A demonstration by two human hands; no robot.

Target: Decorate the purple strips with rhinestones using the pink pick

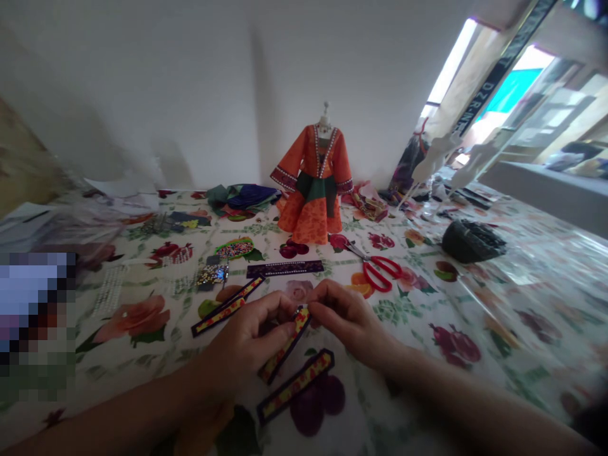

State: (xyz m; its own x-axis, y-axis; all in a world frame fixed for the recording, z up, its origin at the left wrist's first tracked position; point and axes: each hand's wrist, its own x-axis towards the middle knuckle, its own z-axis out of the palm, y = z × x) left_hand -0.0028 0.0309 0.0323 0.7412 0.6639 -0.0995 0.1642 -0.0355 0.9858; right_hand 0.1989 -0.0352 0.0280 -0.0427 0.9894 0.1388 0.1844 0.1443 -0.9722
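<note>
My left hand (268, 332) is closed, pinching a narrow fabric strip (281, 350) with a yellow and red pattern and a dark purple border. The strip slants up toward its tip, where a small whitish spot shows. At that tip my right hand (349, 320) has its thumb and fingers pressed together; what lies between them is too small to make out. Below my hands lies a similar strip (297, 385) with a pointed end. Left of my left hand are two more patterned strips (219, 315), partly overlapping. A dark trim strip (285, 269) with pale edging lies just beyond.
Red-handled scissors (382, 272) lie beyond my right hand. A small orange dress (313, 209) stands on a form near the wall. Multicoloured beads (235, 248), silvery sequins (213, 273), a dark bundle (474, 240) and folded fabrics (244, 199) rest on the flowered tablecloth (190, 386).
</note>
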